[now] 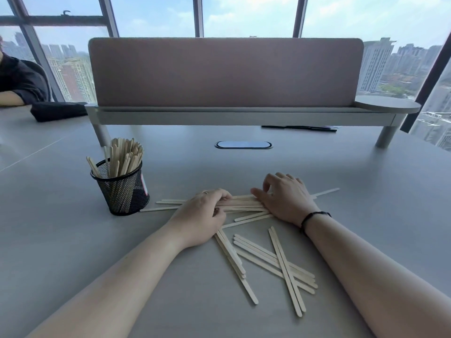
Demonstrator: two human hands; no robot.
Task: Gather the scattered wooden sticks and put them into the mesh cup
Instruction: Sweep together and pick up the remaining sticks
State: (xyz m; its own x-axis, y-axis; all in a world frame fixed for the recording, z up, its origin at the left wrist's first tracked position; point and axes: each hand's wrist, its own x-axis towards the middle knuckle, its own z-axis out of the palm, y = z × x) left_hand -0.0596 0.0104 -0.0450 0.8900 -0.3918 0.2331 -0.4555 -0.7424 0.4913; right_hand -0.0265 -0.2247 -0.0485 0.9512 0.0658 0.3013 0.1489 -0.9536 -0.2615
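Room: tall windows [156,15] at 12 o'clock, with city towers beyond.
Table: grey desk [73,240] filling the view, an oval cable port [243,144] set in it at 12 o'clock of the hands.
Divider: pinkish screen [225,71] on a raised shelf across the far side.
Neighbour: a dark sleeve [22,81] at 10 o'clock.
Mesh cup: black mesh cup [121,189] at 9 o'clock of the hands, upright, already full of standing sticks.
Loose sticks: wooden sticks [275,257] crossed at 6 o'clock; another bundle lies sideways under both hands.
Left hand: left hand [202,215], fingers curled round that sideways bundle.
Right hand: right hand [285,198], palm down on the bundle, thumb pressed to the sticks, fingers bent; whether they pinch any I cannot tell.
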